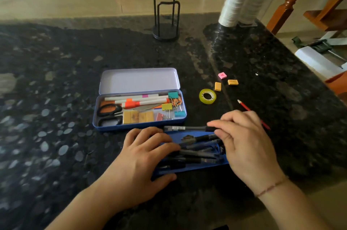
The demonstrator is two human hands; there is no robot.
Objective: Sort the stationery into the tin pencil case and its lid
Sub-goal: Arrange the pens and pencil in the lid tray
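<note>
The left hand (144, 152) lies flat, fingers straight, on dark pens in the blue lid (189, 168) near the tabletop's (56, 98) front edge. The right hand (242, 141) pinches a black pen (185, 128) lying left-to-right along the lid's far rim; its label is unreadable.

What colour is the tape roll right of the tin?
Translucent yellow-green tape roll, shown in the head view.

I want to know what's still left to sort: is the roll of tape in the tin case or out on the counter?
Out. The roll of tape lies flat on the counter, right of the open tin case.
</note>
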